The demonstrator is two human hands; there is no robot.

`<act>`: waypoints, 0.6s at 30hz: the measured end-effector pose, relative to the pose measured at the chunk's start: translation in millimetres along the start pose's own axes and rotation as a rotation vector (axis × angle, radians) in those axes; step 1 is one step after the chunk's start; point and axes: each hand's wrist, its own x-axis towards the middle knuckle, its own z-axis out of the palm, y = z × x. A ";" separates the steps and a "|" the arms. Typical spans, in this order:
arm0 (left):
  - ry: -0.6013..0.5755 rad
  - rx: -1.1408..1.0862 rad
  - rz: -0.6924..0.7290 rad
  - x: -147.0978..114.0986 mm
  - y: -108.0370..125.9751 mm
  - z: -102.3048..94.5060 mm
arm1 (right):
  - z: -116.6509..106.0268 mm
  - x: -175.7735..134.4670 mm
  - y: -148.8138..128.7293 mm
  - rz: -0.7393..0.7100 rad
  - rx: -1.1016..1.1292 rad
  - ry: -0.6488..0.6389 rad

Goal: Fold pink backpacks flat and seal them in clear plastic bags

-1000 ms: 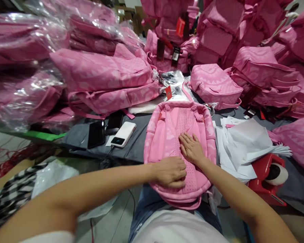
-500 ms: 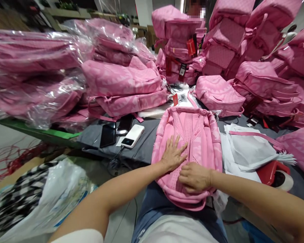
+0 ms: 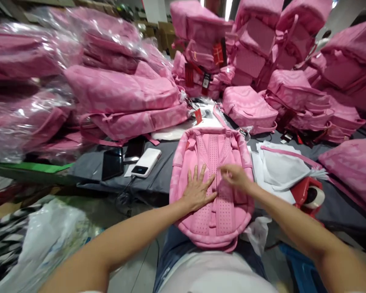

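Note:
A pink backpack [image 3: 201,226] rests with its back panel up, across the table edge and my lap, its shoulder straps [image 3: 205,148] running down the panel from the top. My left hand [image 3: 198,191] is open, fingers spread, pressed flat on the left half of the panel. Over the panel's right half, near the centre seam, my right hand [image 3: 236,177] has its fingers curled together in a pinch. Whatever sits between those fingertips is blurred and too small to name. A narrow pink tab [image 3: 212,219] shows lower on the centre line.
Stacked pink backpacks [image 3: 125,89] line the back, some in clear plastic at left. On the table lie a white power bank [image 3: 146,162], a dark phone [image 3: 112,163], white papers [image 3: 280,167] and a red tape dispenser [image 3: 301,193]. A blue stool [image 3: 301,264] stands lower right.
My right hand has moved up along the back panel from its lower part, baring the centre seam. My left hand stays flat on the panel. The whole view has shifted.

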 end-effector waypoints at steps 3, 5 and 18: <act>0.017 0.013 -0.005 -8.7 4.0 4.3 | -20.6 32.7 26.3 0.261 -0.231 0.137; 0.006 0.013 -0.010 -12.8 7.1 5.4 | -11.7 46.6 35.5 0.369 -0.359 0.080; 0.060 0.034 0.082 72.2 3.0 -62.6 | 58.8 -12.2 45.2 0.349 -0.494 0.029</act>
